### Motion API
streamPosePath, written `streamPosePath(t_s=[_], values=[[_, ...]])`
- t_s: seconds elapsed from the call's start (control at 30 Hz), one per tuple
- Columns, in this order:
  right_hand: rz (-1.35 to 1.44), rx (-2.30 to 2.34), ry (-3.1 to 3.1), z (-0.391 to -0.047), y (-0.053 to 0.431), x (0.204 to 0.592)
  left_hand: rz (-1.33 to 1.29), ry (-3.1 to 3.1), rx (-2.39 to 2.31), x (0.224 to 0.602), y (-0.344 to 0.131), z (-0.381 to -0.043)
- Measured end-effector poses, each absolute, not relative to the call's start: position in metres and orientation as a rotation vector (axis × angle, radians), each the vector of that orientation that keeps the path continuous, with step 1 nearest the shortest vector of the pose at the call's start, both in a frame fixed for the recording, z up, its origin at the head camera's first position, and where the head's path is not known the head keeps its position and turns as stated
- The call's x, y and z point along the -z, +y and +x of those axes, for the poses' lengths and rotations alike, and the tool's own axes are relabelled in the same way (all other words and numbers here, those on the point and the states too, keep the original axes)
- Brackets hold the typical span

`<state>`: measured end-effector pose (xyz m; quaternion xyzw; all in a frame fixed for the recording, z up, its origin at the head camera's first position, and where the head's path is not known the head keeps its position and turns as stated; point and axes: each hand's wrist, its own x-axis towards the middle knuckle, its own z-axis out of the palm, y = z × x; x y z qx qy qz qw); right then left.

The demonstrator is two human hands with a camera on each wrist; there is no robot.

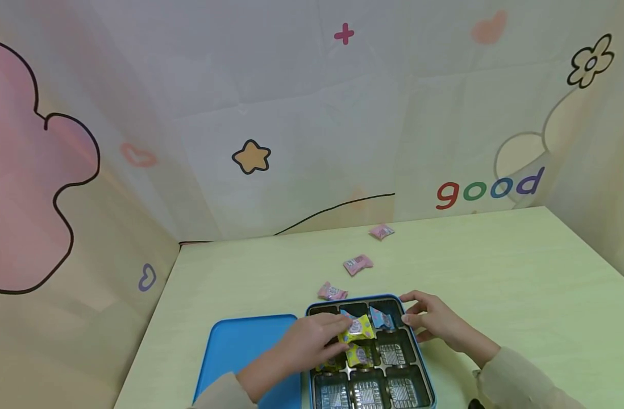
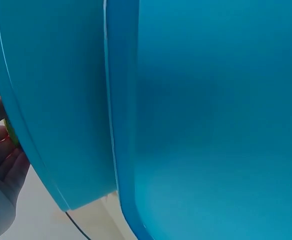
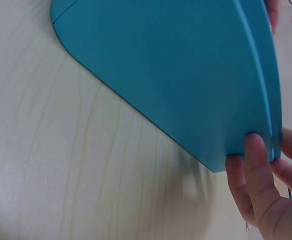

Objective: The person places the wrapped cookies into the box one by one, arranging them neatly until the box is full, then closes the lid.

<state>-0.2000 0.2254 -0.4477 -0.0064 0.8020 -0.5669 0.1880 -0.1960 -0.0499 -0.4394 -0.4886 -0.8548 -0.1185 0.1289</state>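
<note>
A blue box [image 1: 431, 379] with a black divided insert stands on the table. Over its compartments my left hand [image 1: 309, 341] pinches a yellow wrapped candy [image 1: 360, 328]; in the left wrist view, the candy [image 2: 11, 134] shows between thumb and fingers, partly hidden by the box wall. My right hand [image 1: 442, 322] grips the box's far right corner, thumb at the rim and fingers [image 3: 256, 155] against the outer wall. A blue wrapped candy [image 1: 381, 319] lies in the far right compartment, another partly hidden in the far middle one. A second yellow candy [image 1: 359, 356] lies in the centre compartment.
A blue lid [image 1: 250, 335] lies left of the box, under my left forearm. Behind the box, three pink wrapped candies [image 1: 358, 264] lie on the pale wooden table [image 1: 496, 272]. A printed cloth [image 1: 312, 113] hangs along the table's back edge.
</note>
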Motion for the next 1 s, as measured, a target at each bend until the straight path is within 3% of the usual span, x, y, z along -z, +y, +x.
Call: streamPosePath(t_s=[1.0], values=[[-0.003,1.574,2.274,-0.199,0.225,0.447,-1.591,-2.446,0.312,0.439,-0.026,-0.185]])
